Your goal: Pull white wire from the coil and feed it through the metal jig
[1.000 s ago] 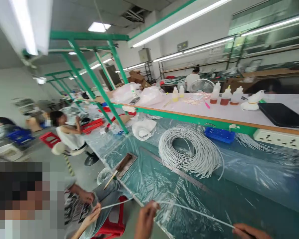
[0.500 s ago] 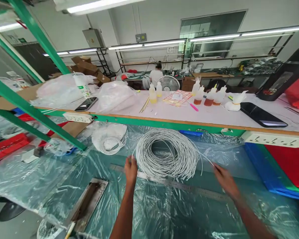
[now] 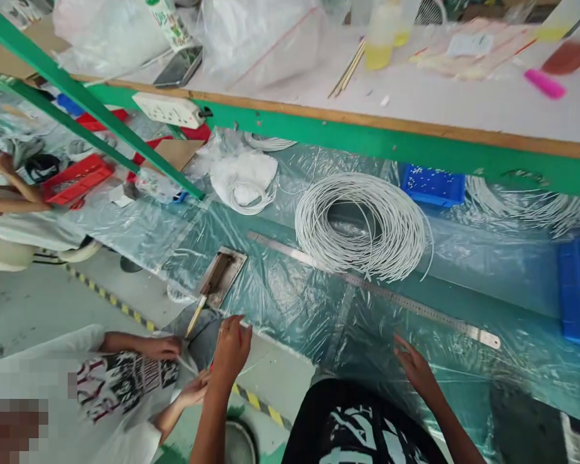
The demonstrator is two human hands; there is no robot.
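My left hand (image 3: 232,348) is raised at the table's front edge, fingers curled together; I cannot make out what is in them. Over the plastic-covered tabletop, near its front edge, my right hand (image 3: 414,370) has its fingers stretched out, and no held thing shows. A large coil of thin white wire (image 3: 314,222) lies on the table beyond both hands. In front of it a long steel ruler (image 3: 415,306) lies at a slant. Left of the ruler rests a stained metal plate (image 3: 234,274) with a wooden-handled tool (image 3: 197,316) on it.
A co-worker's hands (image 3: 167,348) are close to my left hand. Another person's arm (image 3: 19,187) is at far left, by a red tray (image 3: 77,179). Behind the coil sits a blue tray (image 3: 432,185) of small white pieces, below a shelf edge (image 3: 319,132). A small wire coil (image 3: 251,200) lies left.
The view has swung down and left, bringing a co-worker into sight. My hands have moved back from the coil to the table's front edge. The wire at my hands no longer shows.
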